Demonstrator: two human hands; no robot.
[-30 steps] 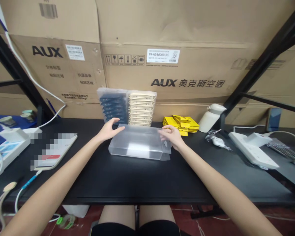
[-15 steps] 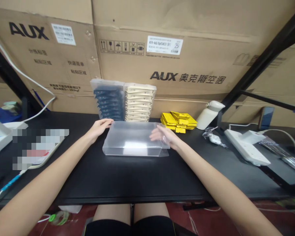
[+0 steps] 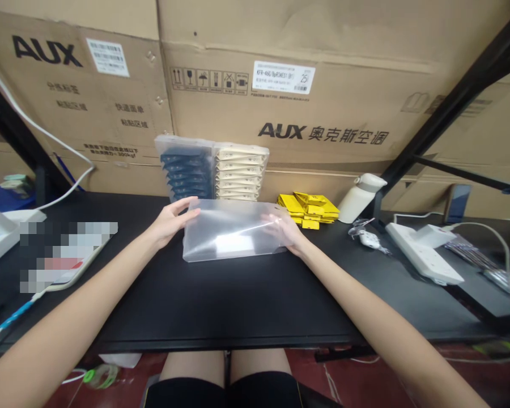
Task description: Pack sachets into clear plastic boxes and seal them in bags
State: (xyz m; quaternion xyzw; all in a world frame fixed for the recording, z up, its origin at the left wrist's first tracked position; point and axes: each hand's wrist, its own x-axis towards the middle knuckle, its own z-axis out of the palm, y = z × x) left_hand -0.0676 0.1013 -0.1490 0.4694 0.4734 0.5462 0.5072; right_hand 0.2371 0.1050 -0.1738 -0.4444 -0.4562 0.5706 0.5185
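Observation:
A clear, frosted plastic box (image 3: 229,229) is held tilted over the black table between my two hands. My left hand (image 3: 170,224) grips its upper left corner, with thumb and fingers on either side of the edge. At the right end my right hand (image 3: 287,229) holds the box, and its fingers show blurred through the plastic. Whether those fingers are inside the box or behind it, I cannot tell. Just behind stand two similar clear boxes, one filled with dark blue packets (image 3: 189,173), the other with cream packets (image 3: 240,173).
Yellow packets (image 3: 308,209) are piled right of the boxes, near a white bottle (image 3: 361,198). Farther right lie an earphone case (image 3: 368,239) and a white power strip (image 3: 425,252). A phone (image 3: 74,255) with a cable lies left. Large cardboard (image 3: 221,34) backs the table (image 3: 221,306).
The box has tipped, so its front side face no longer shows and its near edge has risen. My left fingers have shifted further over its corner.

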